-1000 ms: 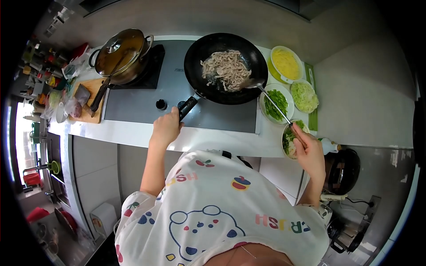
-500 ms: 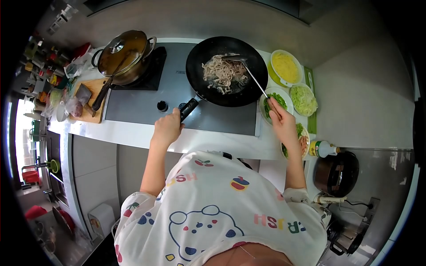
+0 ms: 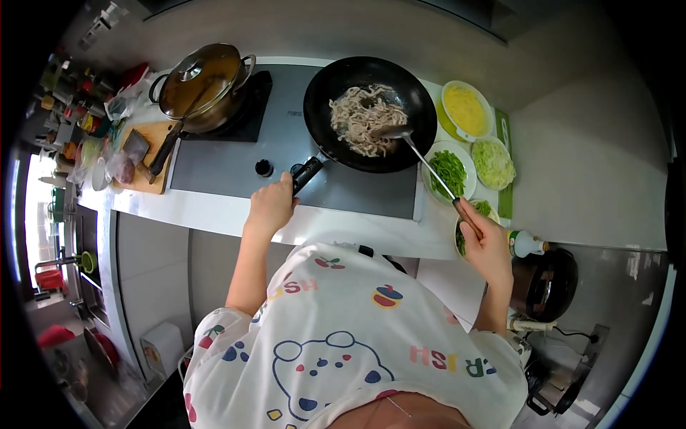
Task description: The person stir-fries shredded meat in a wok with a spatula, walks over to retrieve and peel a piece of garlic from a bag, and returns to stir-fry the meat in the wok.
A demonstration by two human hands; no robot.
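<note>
My left hand (image 3: 273, 205) is closed round the black handle of a dark wok (image 3: 325, 93) on the stove. Strips of pale cooked meat (image 3: 357, 118) lie in the wok. With fingers wrapped round its grip, my right hand (image 3: 486, 239) holds a long-handled metal spatula (image 3: 421, 157), whose head rests at the meat's right edge. Beneath the spatula shaft is a plate of cut green peppers (image 3: 446, 174). A second plate with greens (image 3: 484, 208) is partly hidden by my right hand.
Shredded yellow food fills a bowl (image 3: 463, 107), with shredded cabbage (image 3: 493, 163) nearer me. A lidded pot (image 3: 207, 82) stands left on the stove (image 3: 221, 171). The cutting board (image 3: 157, 132) carries a cleaver (image 3: 136, 146). A bottle (image 3: 527, 244) and a dark rice cooker (image 3: 547, 282) are at right.
My right hand has moved toward me and to the right, drawing the spatula head from the far side of the meat to its near right edge. My left hand keeps its grip.
</note>
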